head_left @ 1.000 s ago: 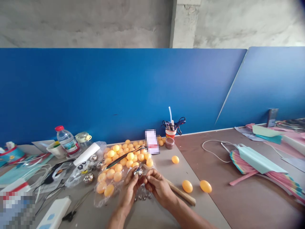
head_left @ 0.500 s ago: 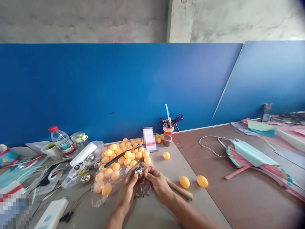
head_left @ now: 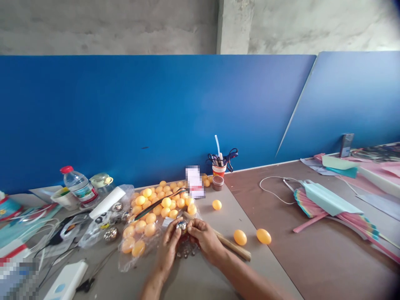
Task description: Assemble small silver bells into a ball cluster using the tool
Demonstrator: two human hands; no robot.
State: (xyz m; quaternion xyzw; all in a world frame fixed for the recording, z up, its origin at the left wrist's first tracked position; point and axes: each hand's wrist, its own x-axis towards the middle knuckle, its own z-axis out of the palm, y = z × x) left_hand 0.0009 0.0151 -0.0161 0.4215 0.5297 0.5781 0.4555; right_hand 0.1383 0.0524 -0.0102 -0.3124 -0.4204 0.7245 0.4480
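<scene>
A shiny silver ball (head_left: 181, 226) sits between my two hands above the front of the table. My left hand (head_left: 169, 241) is closed on its left side, thumb and fingers around it. My right hand (head_left: 203, 237) pinches at the ball's right side; whether something small is between those fingertips cannot be made out. Just below the hands lies a clump of small clear, glassy pieces (head_left: 186, 248). Under and behind the right hand runs a wooden stick (head_left: 234, 246). Many orange balls (head_left: 150, 229) lie on a clear plastic bag to the left and behind.
More silver balls (head_left: 111, 234) lie at left, near a water bottle (head_left: 80, 186) and a white power strip (head_left: 67, 281). Loose orange balls (head_left: 240, 237) rest at right. A cup of pens (head_left: 219, 170) stands by the blue partition (head_left: 175, 112). Pleated pink paper (head_left: 337, 208) lies far right.
The view has shifted slightly. Both hands keep the silver ball in nearly the same place, with only a small change in the ball's position and in the right fingers.
</scene>
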